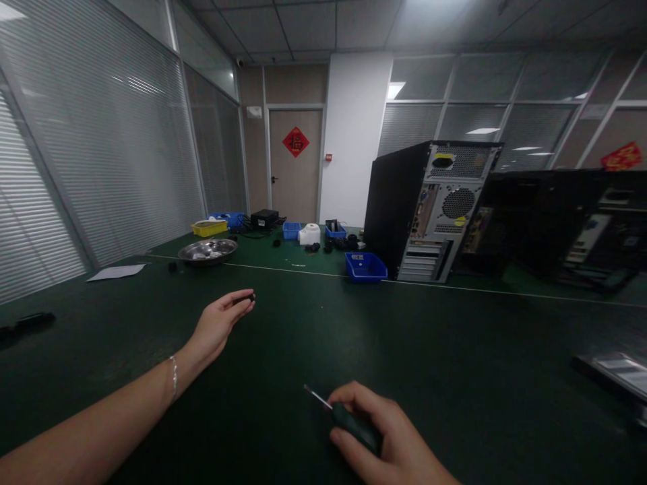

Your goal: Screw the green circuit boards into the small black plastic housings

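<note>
Clearly, door (296, 165) bears a red "福" sign (296, 142)

Matt green table (313, 323) — shiny metal bowl (207, 250)

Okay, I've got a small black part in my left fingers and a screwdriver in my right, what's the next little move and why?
Probably carry the left hand on toward the metal bowl. The small black part is pinched at its fingertips, held out above the bare green table, and the bowl lies just beyond it. The right hand only grips the screwdriver, tip off any work.
</note>
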`<action>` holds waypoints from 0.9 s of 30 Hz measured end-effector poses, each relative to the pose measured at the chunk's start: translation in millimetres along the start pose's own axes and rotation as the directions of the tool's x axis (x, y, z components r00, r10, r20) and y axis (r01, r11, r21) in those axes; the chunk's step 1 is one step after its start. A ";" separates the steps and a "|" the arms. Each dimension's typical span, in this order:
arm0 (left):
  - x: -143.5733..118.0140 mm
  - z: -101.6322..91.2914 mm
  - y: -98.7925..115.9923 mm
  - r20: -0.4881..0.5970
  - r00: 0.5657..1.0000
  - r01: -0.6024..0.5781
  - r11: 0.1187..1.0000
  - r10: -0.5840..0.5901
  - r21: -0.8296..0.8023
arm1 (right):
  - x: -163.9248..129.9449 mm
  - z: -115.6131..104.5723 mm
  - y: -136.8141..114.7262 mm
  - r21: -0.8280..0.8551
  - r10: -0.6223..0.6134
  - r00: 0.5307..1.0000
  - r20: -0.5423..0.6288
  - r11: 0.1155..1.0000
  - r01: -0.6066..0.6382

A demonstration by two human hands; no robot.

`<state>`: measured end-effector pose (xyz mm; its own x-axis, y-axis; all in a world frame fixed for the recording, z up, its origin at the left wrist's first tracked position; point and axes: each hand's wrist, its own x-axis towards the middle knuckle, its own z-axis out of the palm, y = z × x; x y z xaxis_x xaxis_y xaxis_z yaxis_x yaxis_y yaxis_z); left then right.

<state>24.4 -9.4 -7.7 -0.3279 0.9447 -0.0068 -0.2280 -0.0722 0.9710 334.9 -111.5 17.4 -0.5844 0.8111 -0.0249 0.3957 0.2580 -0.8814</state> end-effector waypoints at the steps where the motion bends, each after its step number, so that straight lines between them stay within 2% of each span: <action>1: 1.5 -1.2 -1.8 -0.001 1.000 -0.006 1.000 0.006 0.012 | 0.3 0.2 1.9 0.000 -0.011 1.000 -0.001 1.000 0.011; 5: 5.6 -6.0 -6.3 0.021 1.000 -0.010 0.997 0.008 0.076 | 1.1 0.6 8.4 -0.020 -0.050 0.999 -0.020 0.999 0.049; 8: 3.5 -6.2 -4.5 0.063 0.998 -0.002 0.991 -0.006 0.135 | 0.9 -0.1 8.8 -0.029 -0.033 0.999 -0.008 0.999 0.032; 11: -7.5 1.1 -0.7 0.130 0.991 -0.005 0.984 -0.019 0.180 | 0.3 -0.5 7.5 -0.046 -0.013 1.000 -0.015 0.999 0.012; 14: -29.4 16.4 1.8 0.226 0.974 -0.014 0.978 -0.034 0.209 | 0.6 0.6 6.2 -0.041 -0.019 1.000 -0.016 0.999 0.019; 15: -38.5 22.3 2.3 0.266 0.963 -0.020 0.976 -0.040 0.218 | 1.0 1.2 5.6 -0.043 -0.022 1.000 -0.015 0.999 0.021; 17: -56.9 33.7 3.0 0.398 0.914 -0.040 0.960 -0.076 0.276 | 2.3 2.2 3.8 -0.063 -0.030 0.999 -0.031 0.998 0.028; 19: -72.3 42.4 3.5 0.464 0.879 -0.045 0.951 -0.108 0.307 | 3.4 3.0 1.7 -0.084 -0.037 0.998 -0.049 0.996 0.033; 22: -84.1 48.8 2.5 0.510 0.850 -0.018 0.959 -0.135 0.284 | 3.8 3.2 0.0 -0.086 -0.047 0.997 -0.059 0.995 0.042; 27: -83.4 49.6 -3.9 0.550 0.812 0.111 0.977 -0.196 0.184 | 1.5 3.4 3.7 -0.046 -0.064 0.993 -0.099 0.997 0.060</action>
<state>98.1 -72.1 0.9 0.2825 0.9571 -0.0643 -0.0908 0.0934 0.9915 333.2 -111.1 12.5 -0.5356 0.8408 0.0785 0.3919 0.3298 -0.8589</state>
